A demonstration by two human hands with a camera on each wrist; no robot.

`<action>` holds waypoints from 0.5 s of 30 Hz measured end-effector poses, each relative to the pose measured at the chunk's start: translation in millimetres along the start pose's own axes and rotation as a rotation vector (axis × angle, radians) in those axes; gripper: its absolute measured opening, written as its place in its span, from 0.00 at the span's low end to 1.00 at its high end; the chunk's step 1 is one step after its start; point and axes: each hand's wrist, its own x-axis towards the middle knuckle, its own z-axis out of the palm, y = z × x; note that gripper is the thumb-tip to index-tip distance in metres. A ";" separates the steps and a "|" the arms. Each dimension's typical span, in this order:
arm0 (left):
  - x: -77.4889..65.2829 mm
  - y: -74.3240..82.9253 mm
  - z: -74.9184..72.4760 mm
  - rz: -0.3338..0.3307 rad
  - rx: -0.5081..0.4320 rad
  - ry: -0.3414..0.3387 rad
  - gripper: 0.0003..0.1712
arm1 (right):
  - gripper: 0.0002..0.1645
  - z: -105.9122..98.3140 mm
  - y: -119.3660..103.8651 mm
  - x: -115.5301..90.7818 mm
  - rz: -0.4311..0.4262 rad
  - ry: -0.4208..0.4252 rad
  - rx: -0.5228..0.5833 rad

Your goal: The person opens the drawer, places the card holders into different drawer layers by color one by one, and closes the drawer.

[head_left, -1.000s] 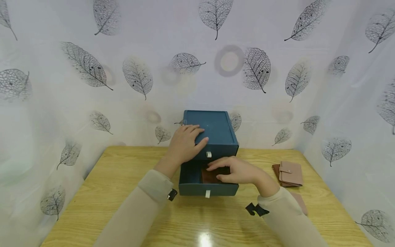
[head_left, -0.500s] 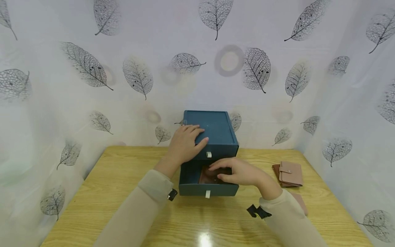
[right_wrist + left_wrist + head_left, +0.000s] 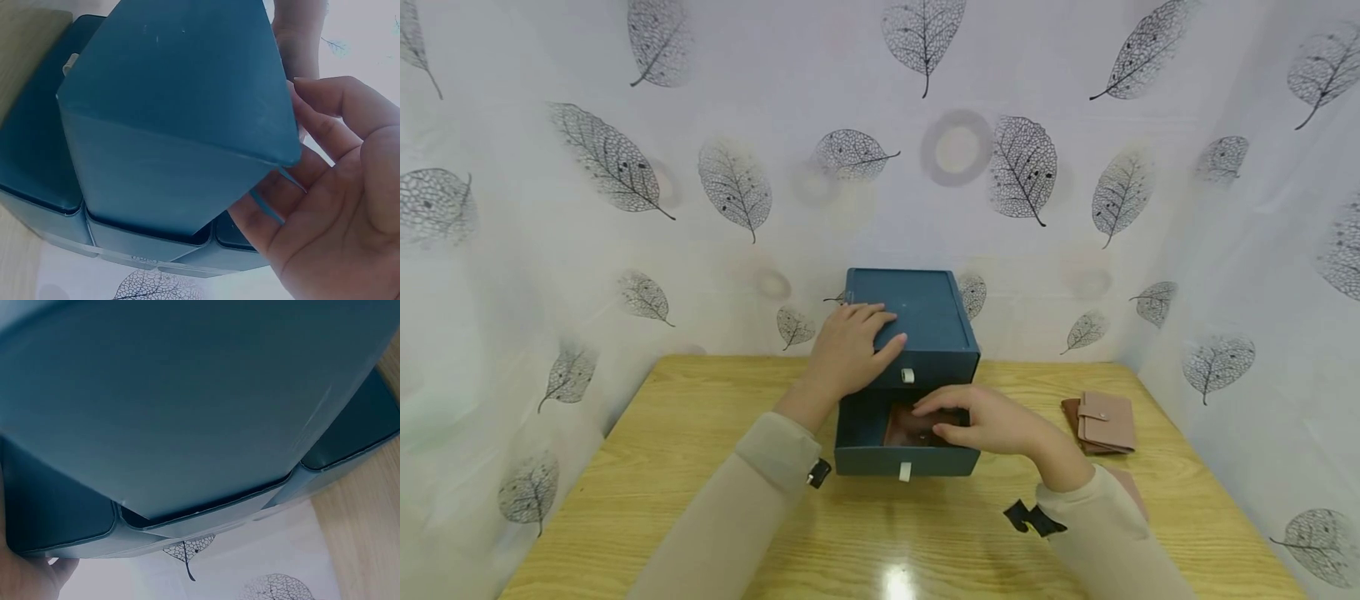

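Note:
A blue two-drawer storage box [image 3: 917, 304] stands at the table's back, its lower drawer [image 3: 872, 461] pulled out and upper one closed. Inside the lower drawer lies a brown wallet [image 3: 899, 427], partly hidden by my right hand [image 3: 985, 421]. That hand hovers over the drawer's right side, thumb and fingers apart, holding nothing visible. In the right wrist view, the right hand [image 3: 344, 206] is spread beside the drawer's edge. My left hand [image 3: 850, 346] rests on the box's top left, fingers extended; only part of the left hand [image 3: 28, 575] shows in the left wrist view.
On the table's right lies a pink snap wallet [image 3: 1107, 422] on top of a brown one [image 3: 1070, 410]. Nearer, another pink item [image 3: 1129, 492] is mostly covered by the right sleeve. A leaf-print curtain [image 3: 790, 250] hangs behind the wooden table [image 3: 715, 433].
My right hand has shifted slightly right, with its fingers a little off the brown wallet. More of the wallet shows, lying flatter in the drawer. The left hand stays put.

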 end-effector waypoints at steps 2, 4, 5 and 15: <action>0.1 -0.1 0.2 0.002 0.000 0.001 0.33 | 0.19 -0.6 -1.3 -1.1 0.001 0.005 0.000; 0.3 -0.2 0.4 0.002 -0.001 0.001 0.33 | 0.19 -1.0 -1.6 -2.5 0.006 0.010 -0.004; 0.3 -0.1 0.5 0.002 -0.001 0.001 0.33 | 0.19 -1.2 -1.7 -3.1 0.010 0.011 -0.003; 1.0 -0.9 2.5 -0.005 0.008 -0.008 0.33 | 0.20 -3.1 -3.1 -12.6 0.046 0.029 0.033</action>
